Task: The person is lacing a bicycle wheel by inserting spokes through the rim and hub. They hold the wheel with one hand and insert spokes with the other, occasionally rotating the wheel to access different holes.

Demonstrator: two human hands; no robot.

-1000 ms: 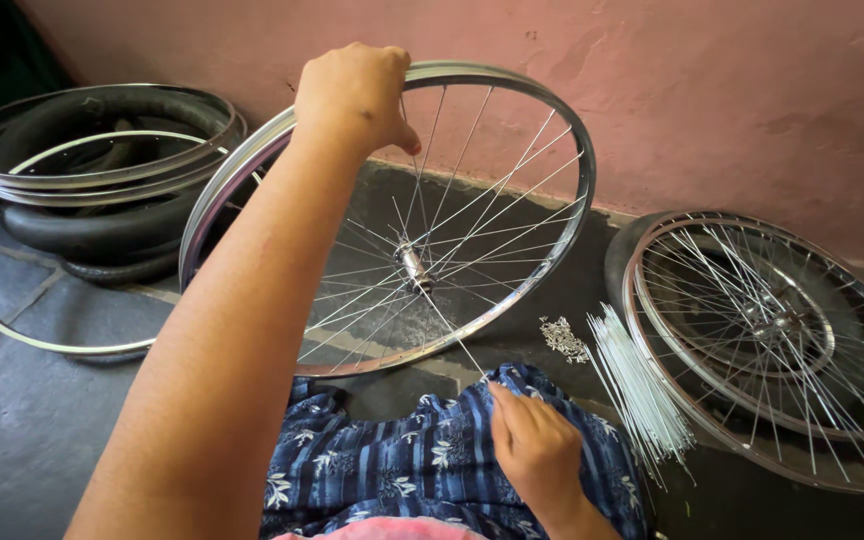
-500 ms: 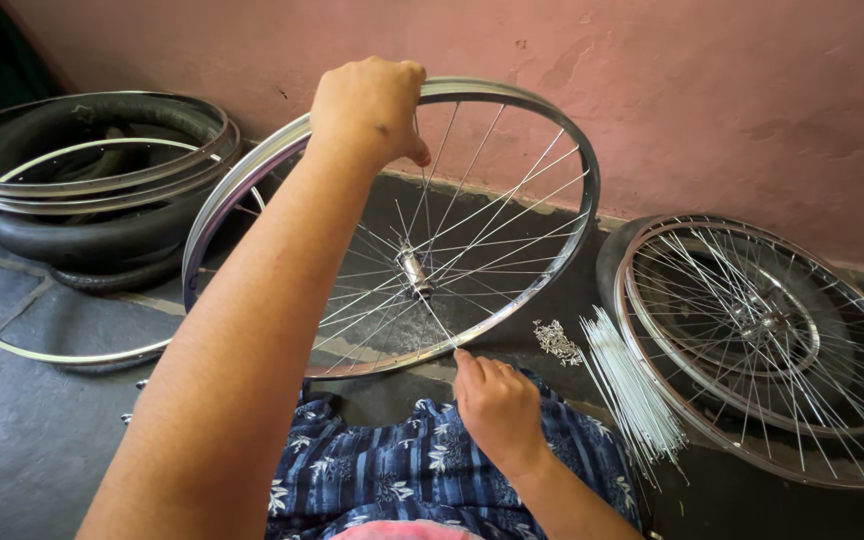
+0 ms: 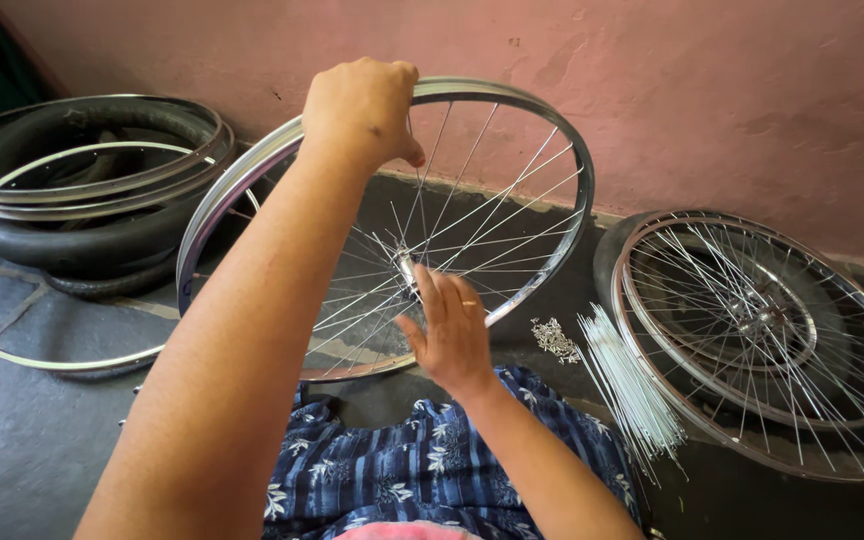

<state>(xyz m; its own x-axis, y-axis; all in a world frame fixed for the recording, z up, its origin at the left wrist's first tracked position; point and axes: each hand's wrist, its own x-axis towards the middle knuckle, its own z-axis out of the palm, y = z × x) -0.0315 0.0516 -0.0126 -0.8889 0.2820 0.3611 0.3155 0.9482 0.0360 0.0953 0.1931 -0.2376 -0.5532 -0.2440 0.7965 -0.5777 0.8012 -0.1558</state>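
Observation:
A spoked bicycle wheel (image 3: 542,140) stands upright in front of me, its lower rim resting near my blue patterned lap. My left hand (image 3: 360,108) grips the top of its silver rim. My right hand (image 3: 449,330), fingers spread, reaches up to the hub (image 3: 405,268) and touches the spokes just below it. A ring shows on one finger. The lower part of the wheel is hidden behind my right hand and left forearm.
A bundle of loose silver spokes (image 3: 632,385) and a small heap of nipples (image 3: 555,338) lie on the dark floor to the right. Another spoked wheel (image 3: 762,330) lies flat at the right. Bare rims (image 3: 82,195) and black tyres (image 3: 102,245) are stacked at the left, against a pink wall (image 3: 732,90).
My right hand has risen from my lap up to the hub and opened its fingers. My left hand keeps its hold on the rim top.

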